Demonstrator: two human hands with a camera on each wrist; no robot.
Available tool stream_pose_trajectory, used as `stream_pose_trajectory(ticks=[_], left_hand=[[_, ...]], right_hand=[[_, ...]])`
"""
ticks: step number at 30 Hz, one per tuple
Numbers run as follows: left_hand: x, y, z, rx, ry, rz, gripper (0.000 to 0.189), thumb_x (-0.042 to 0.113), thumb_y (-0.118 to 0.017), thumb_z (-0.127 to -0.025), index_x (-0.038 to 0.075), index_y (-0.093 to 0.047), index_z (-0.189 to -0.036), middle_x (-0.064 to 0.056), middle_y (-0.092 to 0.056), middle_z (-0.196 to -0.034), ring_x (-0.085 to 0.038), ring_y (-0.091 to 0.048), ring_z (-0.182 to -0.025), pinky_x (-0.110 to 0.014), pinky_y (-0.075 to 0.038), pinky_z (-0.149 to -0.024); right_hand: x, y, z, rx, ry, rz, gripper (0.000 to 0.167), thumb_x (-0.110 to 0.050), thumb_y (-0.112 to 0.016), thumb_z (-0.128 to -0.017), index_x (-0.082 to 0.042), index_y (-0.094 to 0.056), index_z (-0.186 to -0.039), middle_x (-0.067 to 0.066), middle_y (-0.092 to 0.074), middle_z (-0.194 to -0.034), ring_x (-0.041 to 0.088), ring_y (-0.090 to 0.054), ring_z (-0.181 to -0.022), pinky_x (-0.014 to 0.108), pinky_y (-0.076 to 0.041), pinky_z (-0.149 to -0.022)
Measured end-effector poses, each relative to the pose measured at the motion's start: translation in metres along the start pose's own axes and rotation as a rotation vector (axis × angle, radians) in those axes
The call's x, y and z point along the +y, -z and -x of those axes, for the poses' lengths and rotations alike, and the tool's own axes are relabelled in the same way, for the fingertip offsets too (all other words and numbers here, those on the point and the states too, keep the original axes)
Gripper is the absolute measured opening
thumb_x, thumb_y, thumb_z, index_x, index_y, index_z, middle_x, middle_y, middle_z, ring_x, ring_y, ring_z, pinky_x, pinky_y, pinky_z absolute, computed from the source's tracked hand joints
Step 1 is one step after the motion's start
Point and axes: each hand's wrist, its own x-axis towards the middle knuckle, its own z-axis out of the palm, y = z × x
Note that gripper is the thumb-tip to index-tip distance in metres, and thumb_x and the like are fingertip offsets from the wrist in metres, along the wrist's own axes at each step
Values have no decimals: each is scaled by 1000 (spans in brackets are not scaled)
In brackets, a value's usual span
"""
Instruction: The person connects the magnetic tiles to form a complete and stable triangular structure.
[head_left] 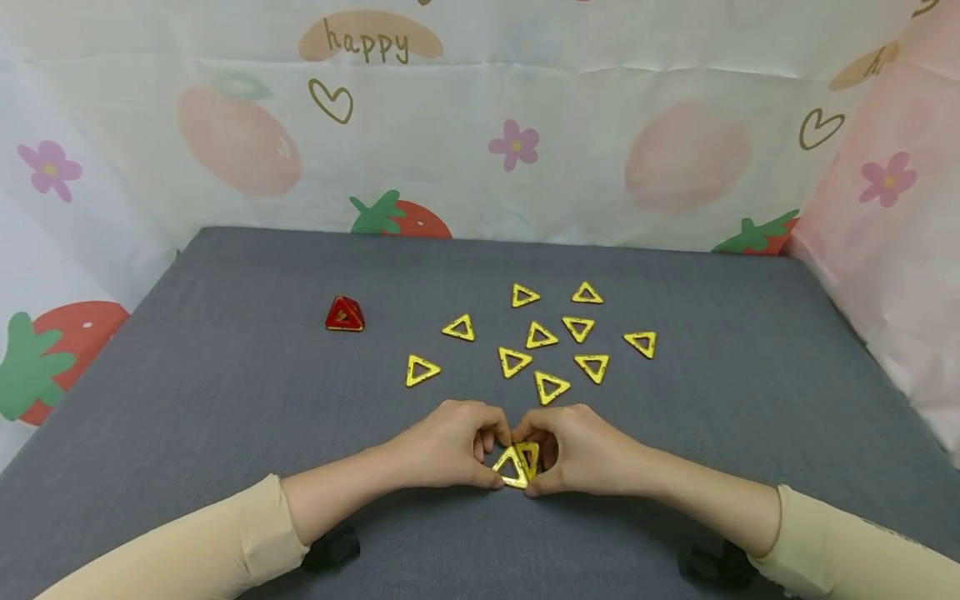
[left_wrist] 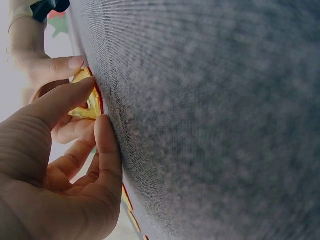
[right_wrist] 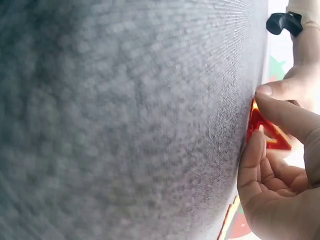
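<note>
Near the table's front, my left hand [head_left: 453,446] pinches a yellow triangular frame tile [head_left: 512,482] between thumb and fingertips. Facing it, my right hand [head_left: 581,454] grips a second triangular tile [head_left: 529,454] by its edges. The two tiles meet along one side, and the right one is tilted up from the cloth. In the left wrist view, the raised tile [left_wrist: 84,111] shows a yellow face with a red edge. From the right wrist camera, a tile's red side [right_wrist: 280,144] shows past the right thumb. My fingers cover parts of both tiles.
Several yellow triangular tiles lie scattered flat beyond the hands, the closest being one tile [head_left: 551,387] just past the fingers. A small red pyramid [head_left: 344,314] stands at the back left. Grey cloth [head_left: 225,375] covers the table, with a printed curtain [head_left: 465,108] behind.
</note>
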Motion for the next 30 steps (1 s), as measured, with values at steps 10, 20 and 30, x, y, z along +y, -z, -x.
stream_pose_trajectory(ticks=[10,20,30], left_hand=[[0,0,0,-12,3,5,31,18,-87,-73,12,-69,-98,1,-62,-81,-5,-54,-70,-19,-48,-63],[-1,0,-1,-4,14,34,30,16,-88,-73,12,-68,-95,2,-64,-79,-5,-55,-66,-19,-48,-61],[-2,2,-1,-24,33,124,29,13,-88,-72,9,-68,-93,1,-67,-77,-3,-62,-66,-19,-51,-61]], right_hand=[[3,1,0,-8,-46,-85,46,-23,-90,-70,-16,-70,-111,-4,-68,-84,4,-62,-69,22,-54,-61],[0,-3,-2,39,-10,37,43,-21,-89,-70,-15,-69,-108,-8,-67,-83,0,-58,-69,19,-52,-62],[1,-2,-4,19,9,50,40,-20,-88,-72,-16,-69,-107,-7,-65,-82,1,-57,-69,19,-51,-63]])
